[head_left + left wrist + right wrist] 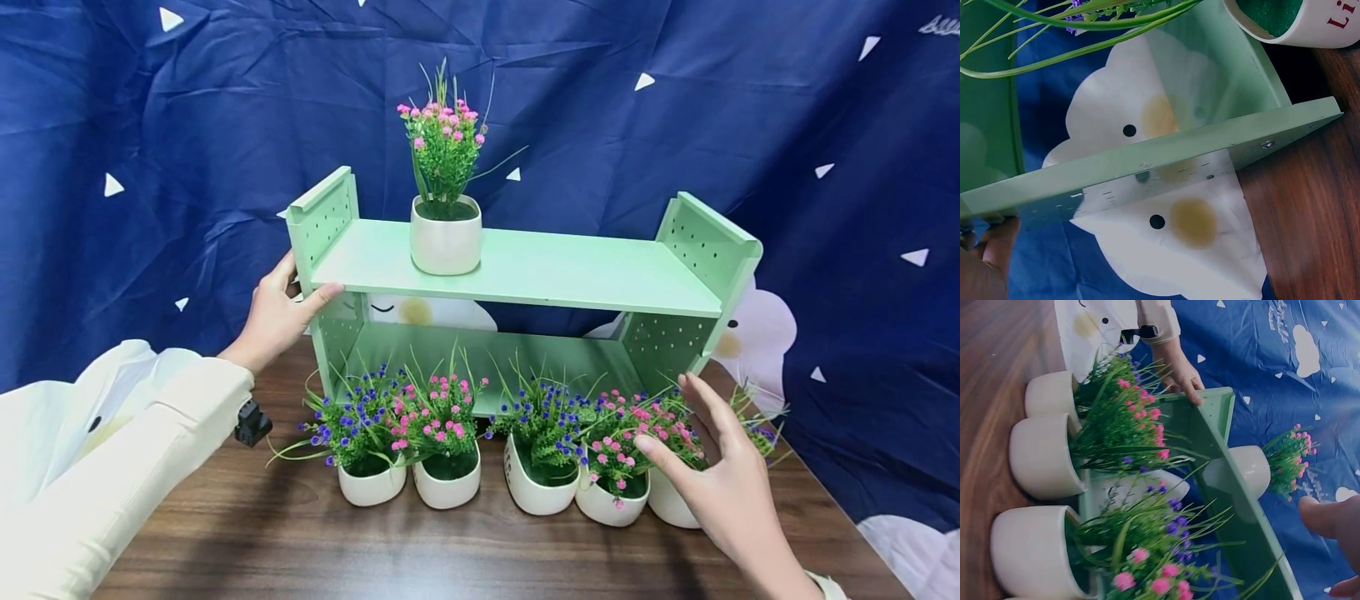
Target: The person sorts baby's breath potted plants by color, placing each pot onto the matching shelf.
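Observation:
A light green two-tier shelf (555,260) stands on the table. My left hand (272,318) grips its left side panel, thumb over the front edge of the upper board and fingers behind the panel. On that upper board sits a white pot (446,243) of pink flowers, left of the middle. My right hand (723,487) hovers at the right with thumb and fingers spread, holding nothing. Nearest to it are a white pot of pink flowers (611,502) and another white pot (670,498), partly hidden by the hand.
Along the shelf's front stand more white pots with blue flowers (372,485), pink flowers (447,486) and blue flowers (542,493). Their plants overlap the lower board. The brown wooden table (360,554) ends at the right. A blue patterned cloth (570,108) hangs behind.

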Motion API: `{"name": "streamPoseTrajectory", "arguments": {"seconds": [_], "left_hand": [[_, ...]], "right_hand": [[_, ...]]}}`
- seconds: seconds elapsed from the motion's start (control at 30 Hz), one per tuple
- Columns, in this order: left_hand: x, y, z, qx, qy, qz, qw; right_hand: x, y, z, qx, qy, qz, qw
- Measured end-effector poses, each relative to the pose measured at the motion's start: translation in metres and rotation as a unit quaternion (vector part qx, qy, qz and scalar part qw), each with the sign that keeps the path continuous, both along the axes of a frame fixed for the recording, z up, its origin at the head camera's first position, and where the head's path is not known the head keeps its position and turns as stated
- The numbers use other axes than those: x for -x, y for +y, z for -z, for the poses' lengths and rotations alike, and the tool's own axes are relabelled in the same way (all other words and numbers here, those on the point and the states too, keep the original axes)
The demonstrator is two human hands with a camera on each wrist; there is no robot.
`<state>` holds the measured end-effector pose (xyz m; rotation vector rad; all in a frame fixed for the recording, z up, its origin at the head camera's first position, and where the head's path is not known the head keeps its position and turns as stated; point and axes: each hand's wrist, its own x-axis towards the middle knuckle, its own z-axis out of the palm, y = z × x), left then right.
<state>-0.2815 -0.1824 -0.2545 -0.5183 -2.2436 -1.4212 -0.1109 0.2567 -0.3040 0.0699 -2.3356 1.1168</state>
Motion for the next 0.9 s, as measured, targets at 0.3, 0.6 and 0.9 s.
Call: {"name": "streamPoseTrajectory", "arguments": {"seconds": [0.3, 0.6, 0.9], "left_hand": [[0.0, 0.0, -0.001, 0.0, 0.0, -0.001, 1.0], [0.017, -0.007, 0.012, 0.005, -0.003, -0.01, 0.9999], [0.019, -0.007, 0.013, 0.002, -0.002, -0.011, 0.9999]], "right_hand": [[-0.015, 0.006, 0.027, 0.019, 0.022, 0.026, 0.999], [-0.02, 0.01, 0.052, 0.078, 0.048, 0.062, 0.994], [-0.024, 0.008, 0.081, 0.143, 0.083, 0.109, 0.98]]}}
